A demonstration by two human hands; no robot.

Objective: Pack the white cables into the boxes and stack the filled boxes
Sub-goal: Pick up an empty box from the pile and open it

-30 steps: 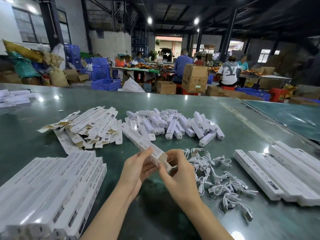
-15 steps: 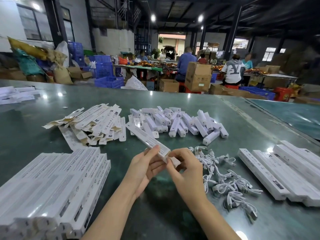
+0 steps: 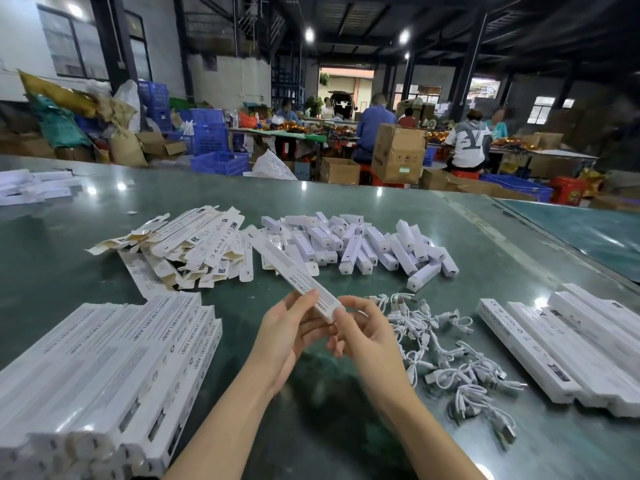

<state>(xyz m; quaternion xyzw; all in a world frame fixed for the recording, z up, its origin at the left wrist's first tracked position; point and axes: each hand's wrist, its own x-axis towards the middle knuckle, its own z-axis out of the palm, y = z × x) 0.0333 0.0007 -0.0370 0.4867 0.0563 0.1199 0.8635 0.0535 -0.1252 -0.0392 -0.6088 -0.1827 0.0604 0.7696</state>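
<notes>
A long white box printed with dark text is held slanting above the green table, its far end pointing up-left. My left hand grips its near part from the left side. My right hand pinches the box's near end, where the flap now looks shut. A tangle of several white cables lies on the table just right of my hands. A stack of filled boxes sits at the near left. Another row of long white boxes lies at the right.
Flat unfolded box sleeves are heaped at centre-left, and several short white lamp pieces lie in a pile behind my hands. The green table runs far back. People work at tables among cartons and blue crates beyond.
The open end flap seen a second ago has been pressed shut by my right hand. The box and both hands stayed in roughly the same place.
</notes>
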